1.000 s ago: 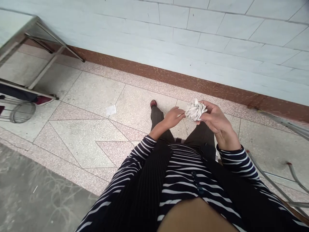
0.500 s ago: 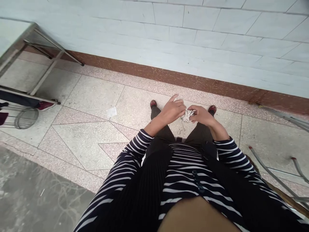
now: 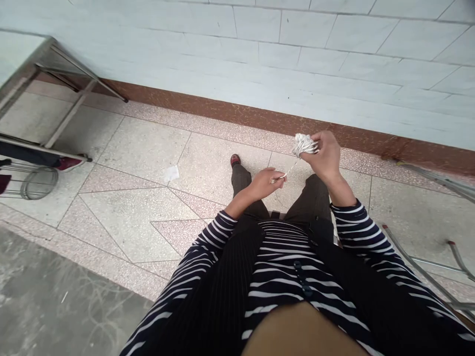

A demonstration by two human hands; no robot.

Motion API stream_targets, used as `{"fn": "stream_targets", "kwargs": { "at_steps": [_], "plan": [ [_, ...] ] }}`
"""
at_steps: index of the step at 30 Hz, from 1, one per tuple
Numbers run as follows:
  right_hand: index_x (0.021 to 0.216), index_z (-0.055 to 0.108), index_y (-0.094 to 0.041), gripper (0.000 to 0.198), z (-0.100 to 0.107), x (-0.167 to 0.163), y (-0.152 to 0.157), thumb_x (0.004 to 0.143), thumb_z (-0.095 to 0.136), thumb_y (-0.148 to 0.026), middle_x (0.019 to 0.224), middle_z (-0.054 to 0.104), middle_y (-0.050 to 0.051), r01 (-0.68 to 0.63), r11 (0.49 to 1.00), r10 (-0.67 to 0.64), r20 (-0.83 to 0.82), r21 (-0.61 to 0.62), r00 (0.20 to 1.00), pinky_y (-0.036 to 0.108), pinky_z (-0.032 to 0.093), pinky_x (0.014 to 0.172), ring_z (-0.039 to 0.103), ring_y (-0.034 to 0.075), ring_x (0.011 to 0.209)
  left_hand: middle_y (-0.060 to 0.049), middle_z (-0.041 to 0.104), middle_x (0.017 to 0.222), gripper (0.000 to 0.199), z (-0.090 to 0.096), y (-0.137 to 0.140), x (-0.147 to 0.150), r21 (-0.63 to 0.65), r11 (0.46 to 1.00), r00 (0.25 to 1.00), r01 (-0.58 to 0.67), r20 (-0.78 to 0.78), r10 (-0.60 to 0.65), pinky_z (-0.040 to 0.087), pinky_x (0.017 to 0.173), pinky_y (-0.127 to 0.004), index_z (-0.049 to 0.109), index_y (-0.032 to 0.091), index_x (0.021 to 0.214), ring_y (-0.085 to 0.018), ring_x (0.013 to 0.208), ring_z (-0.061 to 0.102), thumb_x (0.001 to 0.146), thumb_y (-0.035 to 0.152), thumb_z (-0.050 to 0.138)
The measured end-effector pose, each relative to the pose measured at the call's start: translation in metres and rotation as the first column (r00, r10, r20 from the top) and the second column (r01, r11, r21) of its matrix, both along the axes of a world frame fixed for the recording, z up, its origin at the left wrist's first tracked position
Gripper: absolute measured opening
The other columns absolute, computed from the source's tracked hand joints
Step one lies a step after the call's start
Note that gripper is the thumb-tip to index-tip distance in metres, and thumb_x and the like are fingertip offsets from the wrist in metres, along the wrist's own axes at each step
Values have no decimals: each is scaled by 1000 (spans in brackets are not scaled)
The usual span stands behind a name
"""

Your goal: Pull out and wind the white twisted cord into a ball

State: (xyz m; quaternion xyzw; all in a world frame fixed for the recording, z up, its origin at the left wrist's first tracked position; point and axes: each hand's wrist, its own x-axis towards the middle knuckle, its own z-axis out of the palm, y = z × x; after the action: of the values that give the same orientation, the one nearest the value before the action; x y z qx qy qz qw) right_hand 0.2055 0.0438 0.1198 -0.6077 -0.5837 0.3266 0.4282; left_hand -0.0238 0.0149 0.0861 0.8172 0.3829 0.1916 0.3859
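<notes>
A wound bundle of white cord (image 3: pixel 304 145) is held up by my right hand (image 3: pixel 325 157), its fingers and thumb closed on the bundle's right side. From the bundle's underside a single twisted strand (image 3: pixel 291 169) runs down and left. My left hand (image 3: pixel 266 183) grips that strand lower down, with its fingers curled round it. The strand between the two hands looks taut. Both hands are in front of my lap, over the gap between my knees.
A metal-framed table (image 3: pixel 69 116) stands at the left. By it are a wire rack (image 3: pixel 39 182) and another person's shoe (image 3: pixel 72 162). A white paper scrap (image 3: pixel 171 173) lies on the floor. Metal chair legs (image 3: pixel 415 259) are at the right, and a tiled wall (image 3: pixel 237 54) is in front.
My right hand has moved up and away with the cord bundle. My left hand, raised beside the bundle before, has dropped slightly and closed on a strand, which now stretches between both hands.
</notes>
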Motion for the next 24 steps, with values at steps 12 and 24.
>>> {"fn": "stream_targets", "kwargs": {
  "at_steps": [12, 24],
  "plan": [
    [93, 69, -23, 41, -18, -13, -32, 53, 75, -23, 84, 63, 0, -335, 850, 248, -252, -406, 935, 31, 51, 54, 57, 19, 68, -3, 79, 104, 30, 17, 44, -5, 418, 908, 997, -35, -43, 58, 22, 141, -54, 76, 23, 103, -19, 115, 70, 111, 21, 47],
    [121, 72, -29, 60, 10, -9, -29, 65, 91, -32, 122, 72, 5, -187, 966, 61, -542, -181, 838, 44, 73, 75, 76, 27, 101, -5, 80, 91, 25, -49, 22, 11, -254, 965, 978, -59, 178, 107, 56, 92, -31, 75, 16, 94, -19, 91, 74, 102, 28, 55]
  ]
}}
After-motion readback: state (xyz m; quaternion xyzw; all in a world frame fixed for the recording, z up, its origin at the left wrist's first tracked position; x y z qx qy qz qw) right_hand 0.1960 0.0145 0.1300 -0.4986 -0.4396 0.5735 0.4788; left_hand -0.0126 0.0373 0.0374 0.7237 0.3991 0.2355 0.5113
